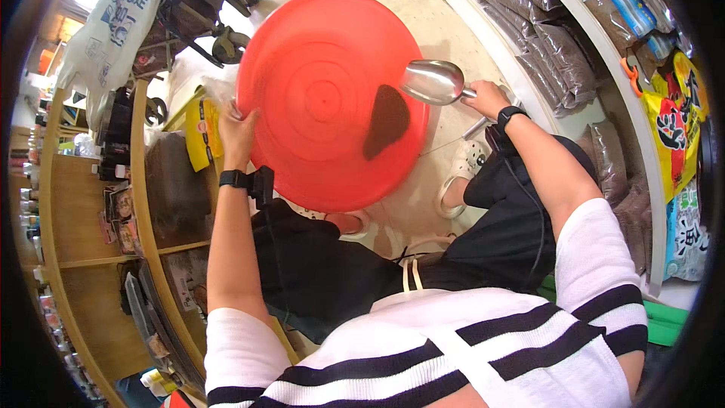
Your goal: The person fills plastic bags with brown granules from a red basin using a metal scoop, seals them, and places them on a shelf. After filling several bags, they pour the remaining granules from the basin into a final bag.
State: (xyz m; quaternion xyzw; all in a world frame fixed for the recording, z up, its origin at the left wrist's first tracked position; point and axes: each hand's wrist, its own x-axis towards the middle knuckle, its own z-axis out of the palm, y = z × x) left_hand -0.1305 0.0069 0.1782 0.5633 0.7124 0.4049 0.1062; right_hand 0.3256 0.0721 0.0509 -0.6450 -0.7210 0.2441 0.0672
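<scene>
In front of my legs is a large round red basin [302, 45], tilted so that its inside faces me. A small heap of dark brown grains [388, 121] lies on the right part of its bottom. With my left hand [239, 134] I grip the basin's left rim, the thumb over the edge and the other fingers mostly hidden. My right hand [487, 99] is closed round the handle of a shiny metal scoop [434, 81]. The scoop's mouth points left, over the basin's right rim. Clear plastic film [220, 91] shows just beyond my left hand.
Wooden shelves [143, 204] with packets stand on my left, below a hanging white plastic bag [113, 30]. A yellow packet [201, 132] is beside my left wrist. A dark wheeled cart [200, 11] stands beyond. White shelves [604, 45] on my right hold clear bags of brown grains [559, 60].
</scene>
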